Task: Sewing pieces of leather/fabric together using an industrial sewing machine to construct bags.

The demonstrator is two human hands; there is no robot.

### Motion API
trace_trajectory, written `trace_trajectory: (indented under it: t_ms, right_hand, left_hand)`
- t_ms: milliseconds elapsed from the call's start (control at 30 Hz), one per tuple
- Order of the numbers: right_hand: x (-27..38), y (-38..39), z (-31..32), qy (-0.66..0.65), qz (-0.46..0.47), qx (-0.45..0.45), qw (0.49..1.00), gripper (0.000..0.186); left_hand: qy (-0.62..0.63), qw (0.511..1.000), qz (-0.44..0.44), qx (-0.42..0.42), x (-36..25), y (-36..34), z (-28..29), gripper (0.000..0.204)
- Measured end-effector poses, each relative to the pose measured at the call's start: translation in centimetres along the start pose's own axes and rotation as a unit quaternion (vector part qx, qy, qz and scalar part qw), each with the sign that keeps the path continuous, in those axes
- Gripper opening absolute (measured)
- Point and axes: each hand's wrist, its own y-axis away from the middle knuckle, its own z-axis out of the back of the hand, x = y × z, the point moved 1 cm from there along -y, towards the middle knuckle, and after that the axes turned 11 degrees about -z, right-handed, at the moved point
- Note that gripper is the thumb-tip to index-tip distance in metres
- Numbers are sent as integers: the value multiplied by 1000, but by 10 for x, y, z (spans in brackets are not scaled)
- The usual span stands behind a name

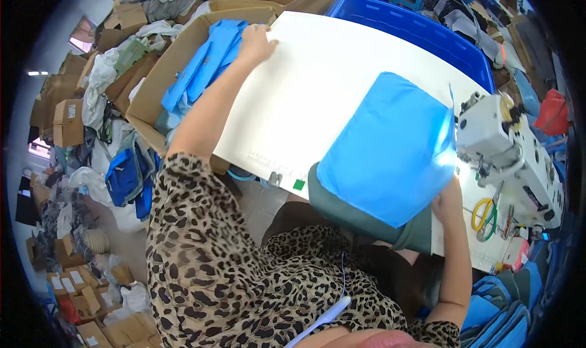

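Observation:
A bright blue fabric panel (384, 147) lies across the right part of the white table, its right side beside the sewing machine (488, 131). Under its near edge shows dark grey-green fabric (354, 217), which hangs over the table's front. My right hand (448, 195) is closed at the panel's near right edge, its fingertips partly hidden by the cloth. At the table's far left corner, my left hand (256, 45) has its fingers curled beside folded blue fabric pieces (210, 58) and appears to grip their edge. Those pieces rest in a cardboard box (146, 92).
The white table (287, 104) stretches between my hands. Scissors (486, 217) with yellow and green handles lie near the machine. Behind the table stands a blue plastic bin (415, 28). Blue and grey fabric pieces (500, 305) are piled at lower right; boxes and bags crowd the left floor.

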Motion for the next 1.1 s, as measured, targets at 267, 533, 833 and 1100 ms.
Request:
trace_trajectory:
  t_ms: [267,533,833,1100]
  right_hand:
    - [-5,7,12,7,-36,30,999,36]
    - [-16,5,6,-27,-35,32,999,36]
    - [-21,-2,-9,8,16,-23,1000,12]
    - [-26,-6,-12,-3,22,-37,999,12]
  left_hand:
    - [357,916,-173,55,-196,-22,13,30]
    - [243,850,-454,116,-312,47,-28,78]
    - [140,882,-387,231,-301,165,72,81]
    - [318,807,-483,122,-345,94,20,51]
